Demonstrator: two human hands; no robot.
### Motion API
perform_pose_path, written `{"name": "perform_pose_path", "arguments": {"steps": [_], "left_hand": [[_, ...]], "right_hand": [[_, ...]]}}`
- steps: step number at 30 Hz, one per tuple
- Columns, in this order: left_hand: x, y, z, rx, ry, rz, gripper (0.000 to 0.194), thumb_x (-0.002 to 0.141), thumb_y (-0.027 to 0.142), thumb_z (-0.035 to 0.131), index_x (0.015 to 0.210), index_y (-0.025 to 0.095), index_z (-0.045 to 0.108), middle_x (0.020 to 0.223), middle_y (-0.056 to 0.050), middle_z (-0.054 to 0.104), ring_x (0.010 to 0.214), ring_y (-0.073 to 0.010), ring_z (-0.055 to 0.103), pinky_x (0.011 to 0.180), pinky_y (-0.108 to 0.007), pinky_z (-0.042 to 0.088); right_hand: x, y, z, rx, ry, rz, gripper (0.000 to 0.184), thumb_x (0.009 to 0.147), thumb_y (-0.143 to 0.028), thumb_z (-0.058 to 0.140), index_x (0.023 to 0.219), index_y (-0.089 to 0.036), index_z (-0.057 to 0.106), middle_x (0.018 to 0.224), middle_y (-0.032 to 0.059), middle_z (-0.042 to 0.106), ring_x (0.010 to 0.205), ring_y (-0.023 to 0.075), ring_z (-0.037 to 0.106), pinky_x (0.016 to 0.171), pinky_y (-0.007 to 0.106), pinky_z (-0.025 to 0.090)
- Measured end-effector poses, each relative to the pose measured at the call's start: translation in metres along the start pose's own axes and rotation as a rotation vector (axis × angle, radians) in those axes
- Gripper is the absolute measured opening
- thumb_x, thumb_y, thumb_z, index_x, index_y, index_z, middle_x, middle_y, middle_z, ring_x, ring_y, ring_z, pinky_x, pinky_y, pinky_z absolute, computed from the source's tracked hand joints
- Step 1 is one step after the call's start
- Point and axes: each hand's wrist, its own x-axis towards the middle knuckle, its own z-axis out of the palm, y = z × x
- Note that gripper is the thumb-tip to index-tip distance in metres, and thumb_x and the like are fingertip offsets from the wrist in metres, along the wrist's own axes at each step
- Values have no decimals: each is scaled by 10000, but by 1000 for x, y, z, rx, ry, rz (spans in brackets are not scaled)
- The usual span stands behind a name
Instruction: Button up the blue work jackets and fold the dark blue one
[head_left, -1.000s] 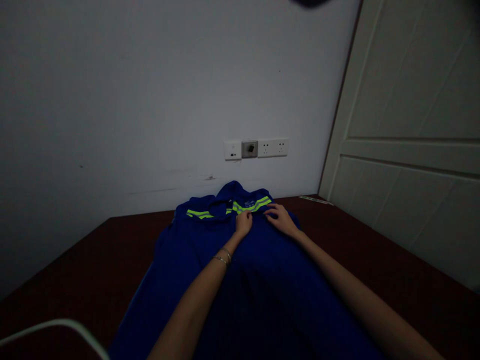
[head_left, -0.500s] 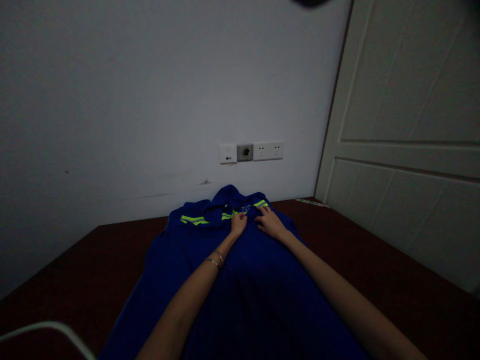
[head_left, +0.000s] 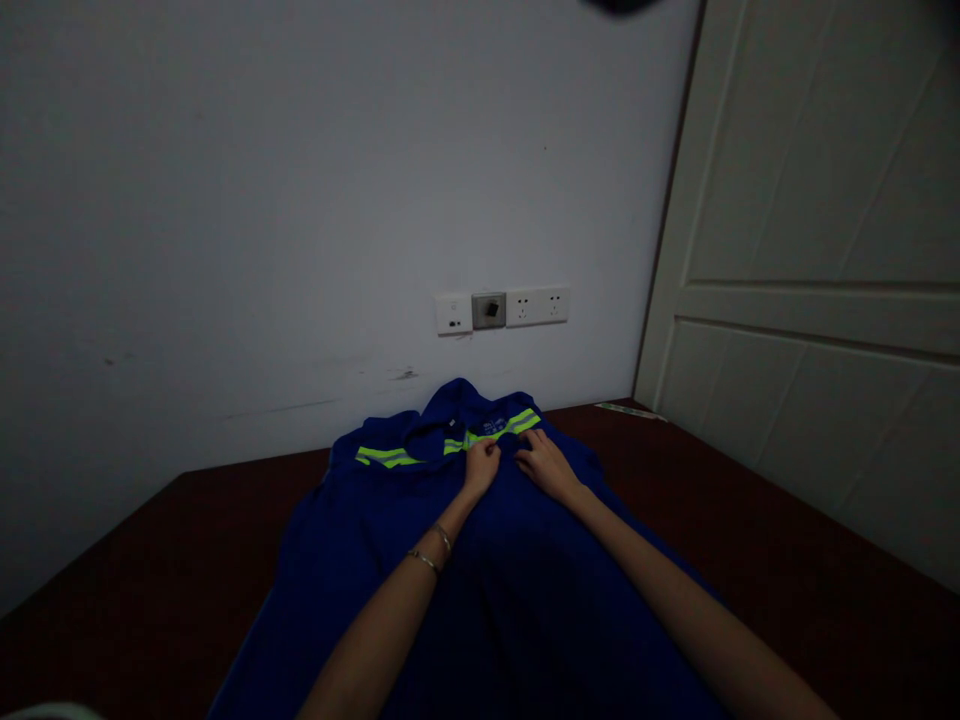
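Wall point(head_left: 300, 200): pale, pretty dim on my feed, scuffed low down, with a row of socket plates point(head_left: 536, 307) a bit above the desk.
Desk point(head_left: 187, 540): dark reddish-brown, runs right up to the wall. Thin printed strip point(head_left: 631, 411) lying in the far right corner, next to the panelled door point(head_left: 810, 200).
Blue work jacket point(head_left: 345, 550): spread over the middle of the desk, bunched collar point(head_left: 459, 397) end by the wall, the rest running out of my view at the bottom.
Reflective stripes point(head_left: 382, 457): yellow-green and grey, across the far end; white print point(head_left: 495, 427) just above the right-hand one, too small for me to read.
Left hand point(head_left: 481, 468): thumb and fingers closed on the jacket cloth right below the stripe. Bracelets point(head_left: 424, 560) on that wrist.
Right hand point(head_left: 547, 465): just beside the left, not touching it; fingers bent, thumb apart, tips on the cloth by the stripe's end.
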Motion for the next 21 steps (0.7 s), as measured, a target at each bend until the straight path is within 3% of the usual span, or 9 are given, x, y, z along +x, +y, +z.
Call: {"name": "perform_pose_path", "arguments": {"steps": [5, 11, 21], "left_hand": [[2, -4, -3, 17, -17, 18, 251, 739, 77, 493, 919, 124, 660, 960, -74, 676, 867, -149, 608, 804, -278, 451], [4, -3, -10, 8, -41, 0, 198, 743, 103, 496, 787, 139, 686, 821, -36, 698, 777, -148, 614, 777, -286, 461], [14, 5, -6, -211, -53, -4, 191, 746, 132, 491, 786, 124, 678, 817, -49, 693, 793, -155, 622, 757, -274, 475]], "right_hand": [[1, 1, 3, -8, -25, 39, 141, 815, -222, 520, 833, -197, 658, 908, 84, 528, 857, 201, 477, 711, 304, 391], [2, 3, 7, -11, -29, 52, 177, 843, -269, 482, 835, -200, 645, 900, 81, 536, 834, 191, 479, 698, 296, 370], [4, 0, 3, 59, 17, 126, 169, 846, -267, 468, 852, -194, 621, 932, 69, 549, 849, 177, 506, 717, 281, 386]]}}
